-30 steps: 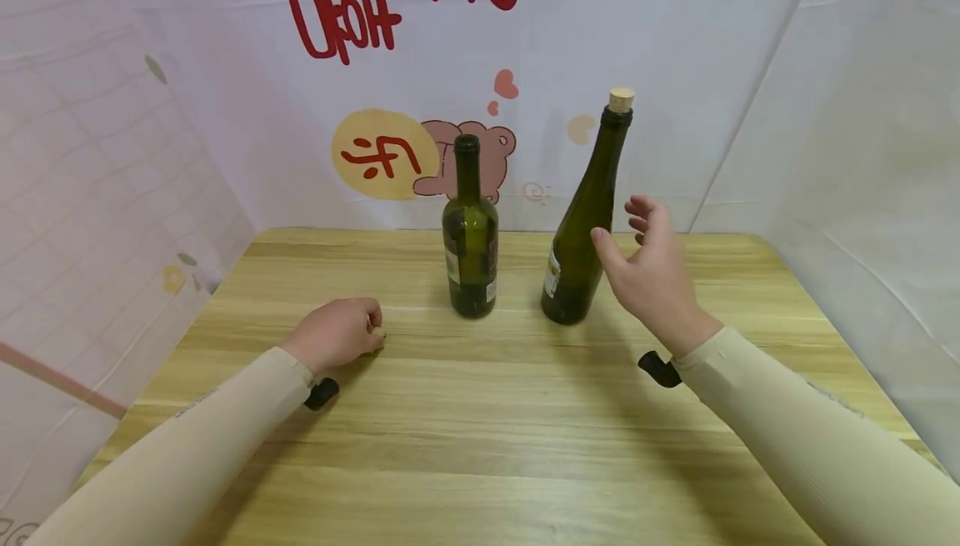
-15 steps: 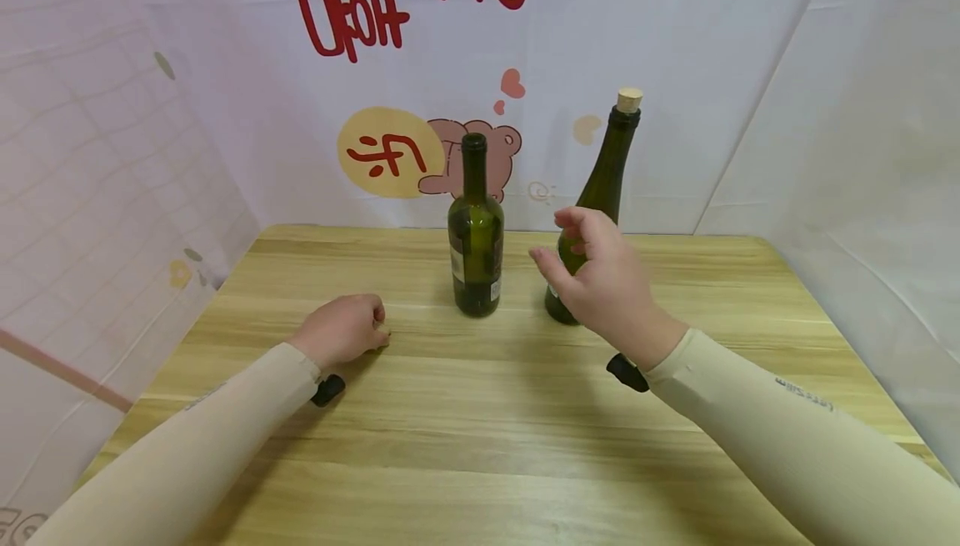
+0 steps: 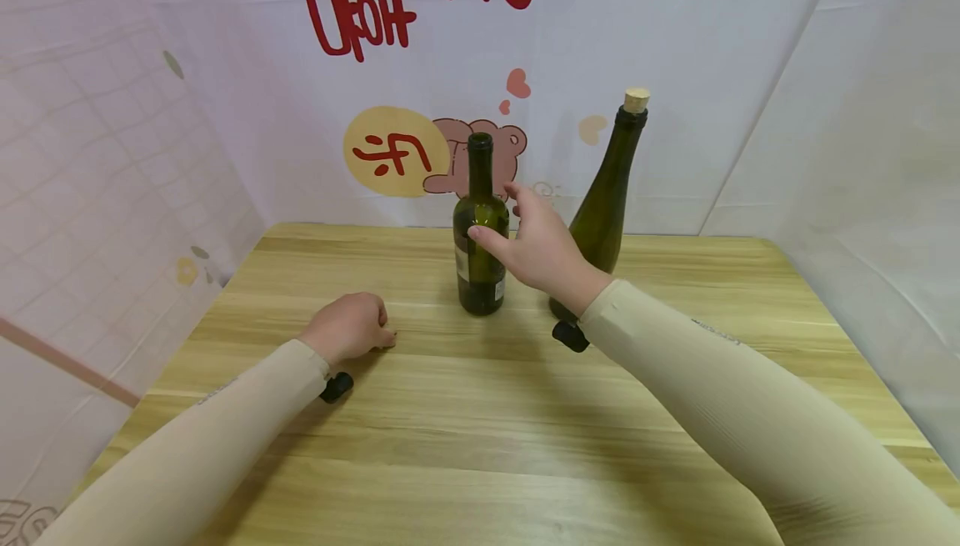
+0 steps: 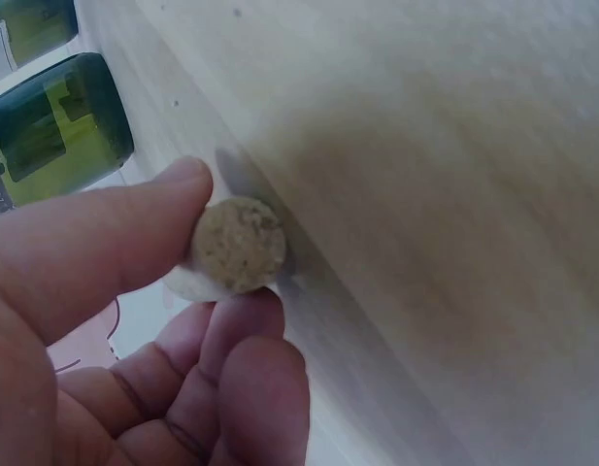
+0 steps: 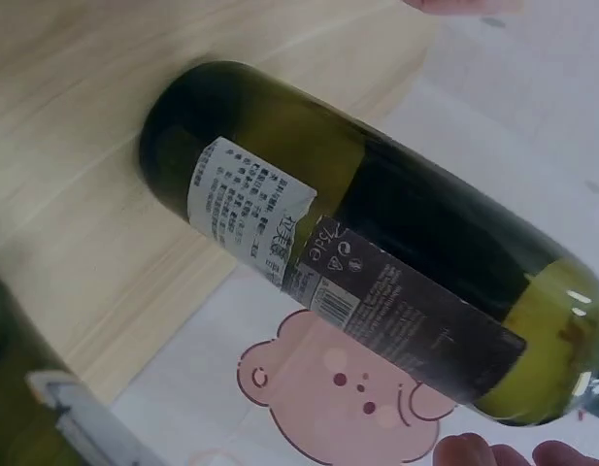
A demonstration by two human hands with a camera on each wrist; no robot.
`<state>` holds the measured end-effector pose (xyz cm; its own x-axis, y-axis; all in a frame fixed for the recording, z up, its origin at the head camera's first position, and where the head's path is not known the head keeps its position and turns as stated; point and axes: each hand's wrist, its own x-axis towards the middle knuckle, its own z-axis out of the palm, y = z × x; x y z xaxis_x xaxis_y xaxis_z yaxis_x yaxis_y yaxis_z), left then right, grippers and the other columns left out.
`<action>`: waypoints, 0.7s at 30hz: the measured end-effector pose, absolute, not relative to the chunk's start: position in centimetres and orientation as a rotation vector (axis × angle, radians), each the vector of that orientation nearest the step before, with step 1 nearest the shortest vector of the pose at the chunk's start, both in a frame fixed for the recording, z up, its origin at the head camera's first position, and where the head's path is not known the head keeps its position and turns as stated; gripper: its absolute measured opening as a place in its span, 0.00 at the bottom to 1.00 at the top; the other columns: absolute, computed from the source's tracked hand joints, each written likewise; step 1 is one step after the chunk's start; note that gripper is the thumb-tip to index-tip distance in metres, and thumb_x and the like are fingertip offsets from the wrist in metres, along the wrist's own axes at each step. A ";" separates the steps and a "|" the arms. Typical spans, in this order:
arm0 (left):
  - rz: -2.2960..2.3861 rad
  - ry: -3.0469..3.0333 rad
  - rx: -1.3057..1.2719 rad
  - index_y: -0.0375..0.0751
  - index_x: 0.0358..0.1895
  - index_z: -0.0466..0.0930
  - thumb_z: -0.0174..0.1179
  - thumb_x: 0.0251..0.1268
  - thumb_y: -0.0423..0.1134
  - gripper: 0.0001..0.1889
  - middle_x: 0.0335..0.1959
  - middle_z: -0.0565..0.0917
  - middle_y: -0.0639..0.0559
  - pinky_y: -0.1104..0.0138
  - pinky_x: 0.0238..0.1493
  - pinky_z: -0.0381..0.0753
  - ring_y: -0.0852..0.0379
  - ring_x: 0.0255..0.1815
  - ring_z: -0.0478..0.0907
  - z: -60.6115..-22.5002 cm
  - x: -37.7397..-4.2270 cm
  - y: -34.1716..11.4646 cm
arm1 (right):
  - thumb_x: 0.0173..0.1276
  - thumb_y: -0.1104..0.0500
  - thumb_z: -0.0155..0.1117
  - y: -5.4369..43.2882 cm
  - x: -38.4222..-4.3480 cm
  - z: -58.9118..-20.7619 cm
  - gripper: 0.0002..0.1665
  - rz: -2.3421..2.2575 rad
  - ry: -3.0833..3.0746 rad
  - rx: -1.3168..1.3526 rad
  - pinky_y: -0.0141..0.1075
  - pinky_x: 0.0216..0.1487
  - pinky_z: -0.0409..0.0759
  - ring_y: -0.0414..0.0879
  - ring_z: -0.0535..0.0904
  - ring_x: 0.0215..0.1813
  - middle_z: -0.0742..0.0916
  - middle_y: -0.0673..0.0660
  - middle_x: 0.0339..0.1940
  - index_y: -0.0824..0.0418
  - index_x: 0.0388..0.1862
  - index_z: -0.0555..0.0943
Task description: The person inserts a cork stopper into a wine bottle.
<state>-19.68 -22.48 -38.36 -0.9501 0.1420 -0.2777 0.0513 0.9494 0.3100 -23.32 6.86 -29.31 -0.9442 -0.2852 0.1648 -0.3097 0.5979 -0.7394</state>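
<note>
The thumb and fingers of the left hand (image 3: 347, 329) pinch a loose cork (image 4: 239, 245), its round, speckled end showing in the left wrist view. That hand is low over the tabletop (image 3: 465, 446), nearer its left edge than its right; whether the cork touches the wood I cannot tell.

The thumb and fingers of the right hand (image 3: 543, 250) are spread wide about the upper body of the shorter bottle (image 3: 472, 267), thumb in front and fingers to the right; I cannot tell if they touch the glass. This green bottle stands uncorked in the far half of the tabletop, a little left of the far edge's middle. Its body bears a white label (image 5: 250, 209) and a dark label (image 5: 406, 320).

Just to its right, partly behind the right forearm, stands the taller bottle (image 3: 600, 225), nearer the far right corner, a stopper (image 3: 636, 101) in its mouth.

Beyond the far edge hangs a white backdrop (image 3: 652, 21) printed with red characters and a pink bear (image 3: 480, 158).
</note>
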 end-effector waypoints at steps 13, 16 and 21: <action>0.448 2.795 0.141 0.43 0.36 0.80 0.69 0.69 0.44 0.10 0.31 0.80 0.52 0.63 0.33 0.72 0.55 0.30 0.75 -38.6 -19.8 -22.5 | 0.72 0.38 0.70 5.8 -25.4 -30.4 0.50 1.482 -2.756 0.568 0.52 0.68 0.82 0.52 0.81 0.67 0.78 0.56 0.72 0.54 0.83 0.59; 0.441 2.795 0.149 0.43 0.37 0.80 0.68 0.69 0.44 0.09 0.31 0.80 0.52 0.63 0.34 0.72 0.55 0.30 0.75 -38.6 -19.8 -22.5 | 0.73 0.39 0.70 5.7 -25.6 -30.6 0.49 1.510 -2.746 0.596 0.53 0.68 0.82 0.52 0.83 0.66 0.80 0.55 0.70 0.52 0.83 0.60; 0.435 2.791 0.153 0.43 0.37 0.80 0.68 0.68 0.43 0.09 0.31 0.80 0.52 0.63 0.34 0.72 0.55 0.29 0.74 -38.6 -19.9 -22.5 | 0.72 0.38 0.70 5.7 -25.7 -30.8 0.50 1.528 -2.755 0.586 0.52 0.68 0.82 0.51 0.82 0.66 0.80 0.55 0.71 0.50 0.84 0.58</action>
